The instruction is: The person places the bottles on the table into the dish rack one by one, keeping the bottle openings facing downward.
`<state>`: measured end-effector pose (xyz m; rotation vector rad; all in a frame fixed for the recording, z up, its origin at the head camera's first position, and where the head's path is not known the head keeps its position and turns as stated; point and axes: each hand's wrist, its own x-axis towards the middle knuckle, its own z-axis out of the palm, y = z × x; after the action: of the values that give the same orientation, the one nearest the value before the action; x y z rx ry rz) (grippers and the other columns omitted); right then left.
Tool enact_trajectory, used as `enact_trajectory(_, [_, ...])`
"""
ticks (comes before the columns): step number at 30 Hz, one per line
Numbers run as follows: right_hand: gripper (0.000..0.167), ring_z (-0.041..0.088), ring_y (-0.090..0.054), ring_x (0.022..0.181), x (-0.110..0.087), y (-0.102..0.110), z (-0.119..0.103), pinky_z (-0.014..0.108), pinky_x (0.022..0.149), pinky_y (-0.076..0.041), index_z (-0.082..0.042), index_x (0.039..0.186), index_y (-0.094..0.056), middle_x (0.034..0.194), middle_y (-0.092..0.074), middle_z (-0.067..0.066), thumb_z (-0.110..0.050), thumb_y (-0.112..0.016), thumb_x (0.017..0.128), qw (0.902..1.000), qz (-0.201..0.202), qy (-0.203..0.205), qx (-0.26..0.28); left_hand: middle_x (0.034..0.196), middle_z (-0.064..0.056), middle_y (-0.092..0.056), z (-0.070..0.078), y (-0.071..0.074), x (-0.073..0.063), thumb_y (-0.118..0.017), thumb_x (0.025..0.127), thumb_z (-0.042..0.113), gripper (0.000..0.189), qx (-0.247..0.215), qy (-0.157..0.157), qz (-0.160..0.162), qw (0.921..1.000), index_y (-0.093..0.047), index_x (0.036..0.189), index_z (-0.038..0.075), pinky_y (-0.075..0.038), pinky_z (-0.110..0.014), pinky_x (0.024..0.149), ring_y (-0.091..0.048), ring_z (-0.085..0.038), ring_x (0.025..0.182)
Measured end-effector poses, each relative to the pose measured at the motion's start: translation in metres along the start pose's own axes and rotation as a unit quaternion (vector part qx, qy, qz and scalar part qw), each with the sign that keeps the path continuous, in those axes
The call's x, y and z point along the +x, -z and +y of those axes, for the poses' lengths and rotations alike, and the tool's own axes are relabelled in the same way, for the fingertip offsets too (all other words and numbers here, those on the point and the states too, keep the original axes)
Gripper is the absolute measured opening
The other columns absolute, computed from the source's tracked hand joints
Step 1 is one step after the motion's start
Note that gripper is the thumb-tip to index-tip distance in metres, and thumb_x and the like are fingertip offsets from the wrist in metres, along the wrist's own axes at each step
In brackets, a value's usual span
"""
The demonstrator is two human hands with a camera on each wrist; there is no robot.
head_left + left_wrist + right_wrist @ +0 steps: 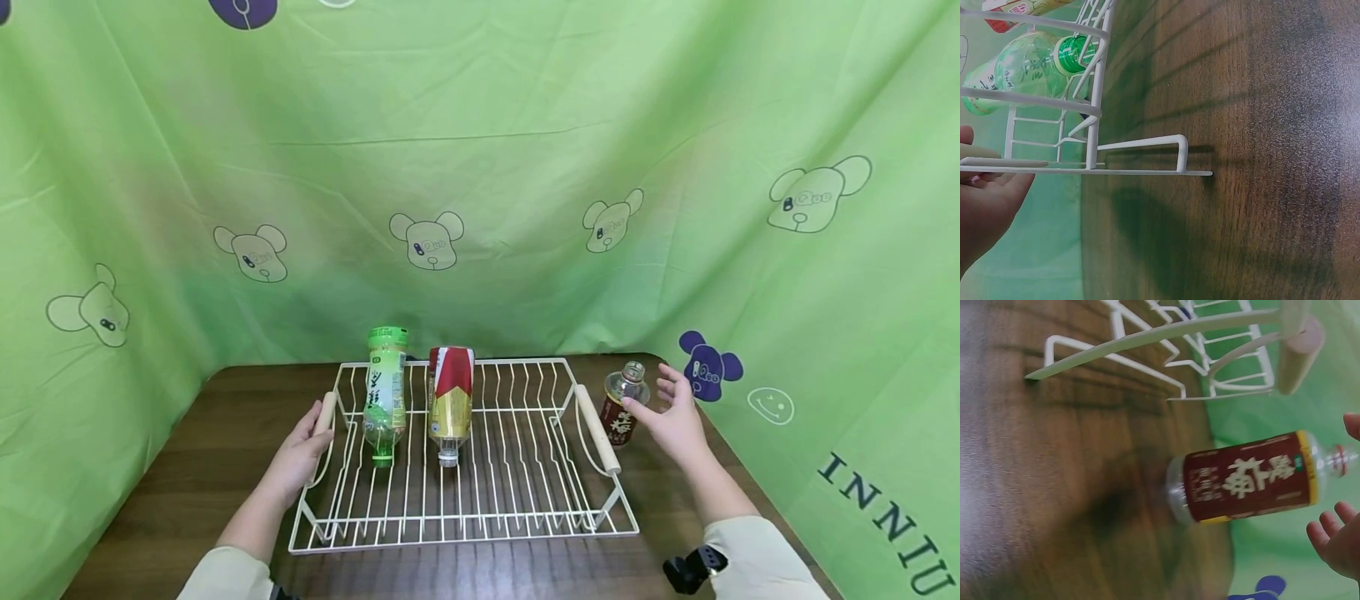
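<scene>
Dark-red-labelled bottle [619,421] is standing upright on the brown table [180,492], just beside the right end of the white wire rack [465,542], and we are holding our right hand [675,412] beside its neck — released, fingers parted and gripping nothing, though we cannot tell whether the thumb is touching the bottle. With our left hand [295,454] we are grasping the rack's left wooden handle [326,410]. Toward that handle, a green bottle [386,392] and a red-and-gold bottle [452,392] are resting side by side on the rack, apart from each other — both pointing their capped necks toward us.
</scene>
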<state>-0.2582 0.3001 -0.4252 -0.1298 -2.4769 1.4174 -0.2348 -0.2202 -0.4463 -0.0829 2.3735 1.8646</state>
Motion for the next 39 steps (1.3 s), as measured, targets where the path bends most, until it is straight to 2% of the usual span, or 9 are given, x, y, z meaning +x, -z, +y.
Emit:
enact_trajectory(4, [0.089, 0.054, -0.032, 0.134, -0.001, -0.005, 0.011, 0.062, 0.112, -0.028, 0.000, 0.153, -0.016, 0.147, -0.029, 0.039, -0.015, -0.072, 0.085, 0.9998, 0.006, -0.017, -0.002, 0.163, -0.023, 0.001, 0.000, 0.000, 0.000, -0.039, 0.102, 0.007, 0.067, 0.003, 0.003, 0.001, 1.0000, -0.001, 0.156, 0.001, -0.008, -0.055, 0.121, -0.004, -0.042, 0.149])
enact_trajectory(14, [0.093, 0.054, -0.031, 0.137, 0.002, -0.018, 0.028, 0.061, 0.115, -0.025, -0.003, 0.154, -0.011, 0.147, -0.029, 0.038, -0.015, -0.072, 0.085, 0.9991, -0.003, -0.042, -0.001, 0.164, -0.022, 0.001, -0.002, 0.001, 0.001, -0.040, 0.101, 0.007, 0.067, 0.007, -0.002, -0.001, 1.0000, -0.002, 0.156, -0.001, -0.007, -0.054, 0.122, -0.002, -0.041, 0.150])
enact_trajectory(31, [0.097, 0.053, -0.034, 0.136, 0.004, -0.037, 0.039, 0.059, 0.115, -0.027, -0.006, 0.155, -0.006, 0.147, -0.028, 0.038, -0.010, -0.072, 0.085, 0.9956, 0.032, -0.067, 0.057, 0.164, -0.022, 0.001, -0.003, 0.002, 0.003, -0.040, 0.101, 0.007, 0.067, 0.003, -0.003, -0.001, 1.0000, -0.002, 0.156, 0.000, -0.006, -0.054, 0.122, -0.001, -0.041, 0.150])
enact_trajectory(39, [0.096, 0.051, -0.036, 0.133, 0.006, -0.041, 0.043, 0.058, 0.113, -0.029, -0.007, 0.154, -0.009, 0.146, -0.031, 0.037, -0.008, -0.073, 0.083, 0.9945, 0.050, -0.063, 0.067, 0.164, -0.022, 0.001, -0.003, 0.001, 0.004, -0.040, 0.102, 0.008, 0.067, 0.006, -0.003, -0.003, 1.0000, -0.002, 0.156, 0.000, -0.007, -0.054, 0.122, -0.002, -0.041, 0.150])
